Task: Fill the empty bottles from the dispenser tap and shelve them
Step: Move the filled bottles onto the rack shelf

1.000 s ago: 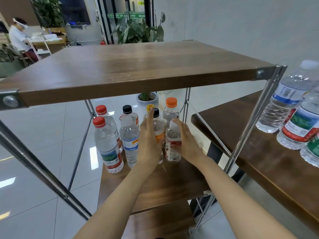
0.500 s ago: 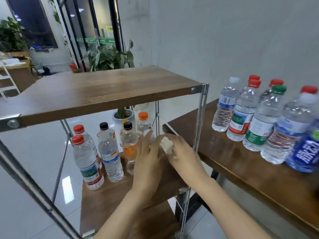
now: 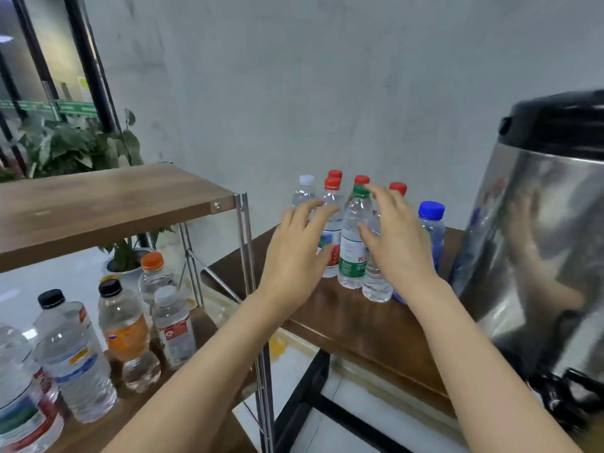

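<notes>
Several empty clear bottles stand clustered on the dark wooden table, among them a green-capped bottle, a red-capped bottle and a blue-capped bottle. My left hand and my right hand reach toward the green-capped bottle from either side with fingers spread, holding nothing. A steel dispenser with a black lid stands at the right; its black tap shows low down. Several filled bottles stand on the lower shelf at the left, including an orange-labelled bottle.
The rack's wooden top shelf and its metal post stand just left of my left arm. A potted plant is behind the rack. A grey wall backs the table.
Both hands have left the bottles on the lower shelf and swung right and up to the bottles on the table. The view has turned right, bringing the dispenser in.
</notes>
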A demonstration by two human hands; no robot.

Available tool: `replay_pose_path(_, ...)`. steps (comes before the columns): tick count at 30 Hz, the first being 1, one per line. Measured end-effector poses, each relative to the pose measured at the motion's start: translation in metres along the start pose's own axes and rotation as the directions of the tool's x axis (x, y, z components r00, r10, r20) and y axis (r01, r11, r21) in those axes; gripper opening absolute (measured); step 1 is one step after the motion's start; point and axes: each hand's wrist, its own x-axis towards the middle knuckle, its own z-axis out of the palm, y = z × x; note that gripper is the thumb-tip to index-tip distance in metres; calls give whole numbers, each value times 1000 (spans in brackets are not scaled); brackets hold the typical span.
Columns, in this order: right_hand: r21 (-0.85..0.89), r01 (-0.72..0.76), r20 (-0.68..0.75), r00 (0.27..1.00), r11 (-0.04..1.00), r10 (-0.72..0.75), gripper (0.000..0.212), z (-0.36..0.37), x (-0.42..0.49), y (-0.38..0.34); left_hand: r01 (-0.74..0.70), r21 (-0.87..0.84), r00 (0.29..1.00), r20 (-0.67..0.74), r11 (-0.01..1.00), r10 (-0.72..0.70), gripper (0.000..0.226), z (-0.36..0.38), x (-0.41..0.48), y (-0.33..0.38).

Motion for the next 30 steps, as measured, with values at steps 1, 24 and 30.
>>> replay_pose_path(1, -29, -15, -18, 1000, 999, 15, 58, -4, 8, 7, -28, 1, 999, 18, 1000, 28, 57, 7, 16, 1)
replay_pose_path(24, -151, -126, 149, 978, 981, 148, 91, 42, 34, 66, 86, -175, 942, 335, 981, -23, 107, 123, 98, -35)
replay_pose_path(30, -100, -107, 110, 987, 989, 118, 90, 41, 19, 63, 74, -325, 967, 254, 943, 12, 105, 126, 83, -35)
